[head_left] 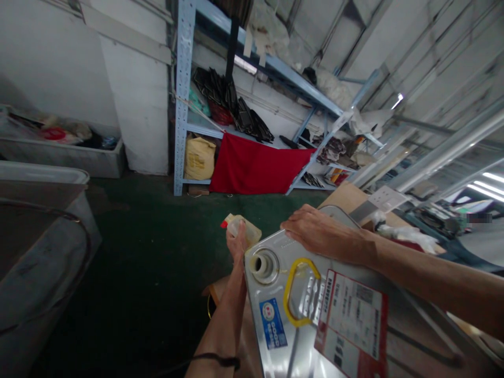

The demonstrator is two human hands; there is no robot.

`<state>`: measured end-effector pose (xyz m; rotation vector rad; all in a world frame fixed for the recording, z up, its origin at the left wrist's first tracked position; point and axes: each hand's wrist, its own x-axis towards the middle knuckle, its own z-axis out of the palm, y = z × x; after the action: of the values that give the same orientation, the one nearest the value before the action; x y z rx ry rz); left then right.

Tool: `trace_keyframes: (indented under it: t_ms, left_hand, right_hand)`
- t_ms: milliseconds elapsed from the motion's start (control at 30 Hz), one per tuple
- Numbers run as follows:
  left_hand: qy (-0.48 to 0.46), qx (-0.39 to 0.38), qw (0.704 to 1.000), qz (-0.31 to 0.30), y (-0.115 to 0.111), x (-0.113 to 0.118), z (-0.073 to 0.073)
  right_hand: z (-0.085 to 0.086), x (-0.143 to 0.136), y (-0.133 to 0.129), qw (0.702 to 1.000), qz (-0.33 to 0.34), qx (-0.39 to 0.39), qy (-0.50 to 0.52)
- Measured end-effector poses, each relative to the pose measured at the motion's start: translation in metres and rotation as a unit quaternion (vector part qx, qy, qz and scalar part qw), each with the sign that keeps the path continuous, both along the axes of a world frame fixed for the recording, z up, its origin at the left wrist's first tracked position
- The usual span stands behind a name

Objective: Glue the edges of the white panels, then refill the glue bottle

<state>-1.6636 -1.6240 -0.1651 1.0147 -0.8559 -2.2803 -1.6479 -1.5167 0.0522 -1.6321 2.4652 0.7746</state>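
Green floor point(157, 231) lies beyond the rectangular metal can point(303, 346) whose edge your right hand point(313, 230) holds, while your left hand point(237, 243), nearer the open spout point(260, 265), has its grip closed around the translucent bottle point(252, 231), red tip point(224, 224) pointing away.

Read "GOOD" on blue sticker point(273, 324) of can point(301, 349), with 2nd word blurred, apparently "RESIN". Noted 1 square code point(364, 294) and printed lines on red-and-white label point(354, 325) of same can; could not decipher wording.
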Motion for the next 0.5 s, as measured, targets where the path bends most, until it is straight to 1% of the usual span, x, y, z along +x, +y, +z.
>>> trace_keyframes:
  t_ms: [167,333,500]
  left_hand:
    - [0.008,0.017,1.000,0.001,0.0006,-0.0051,-0.0063]
    - [0.065,0.046,0.996,-0.045,0.0033,-0.0083,-0.0066]
    - [0.130,0.079,0.984,-0.088,0.0089,-0.0097,-0.0047]
  right_hand:
    - [-0.0032,-0.0038,-0.0007,1.000,-0.001,0.007,0.007]
    - [-0.0066,-0.0065,0.0012,1.000,-0.001,0.010,0.010]
    - [-0.0040,-0.0021,-0.0003,1.000,-0.009,0.013,0.011]
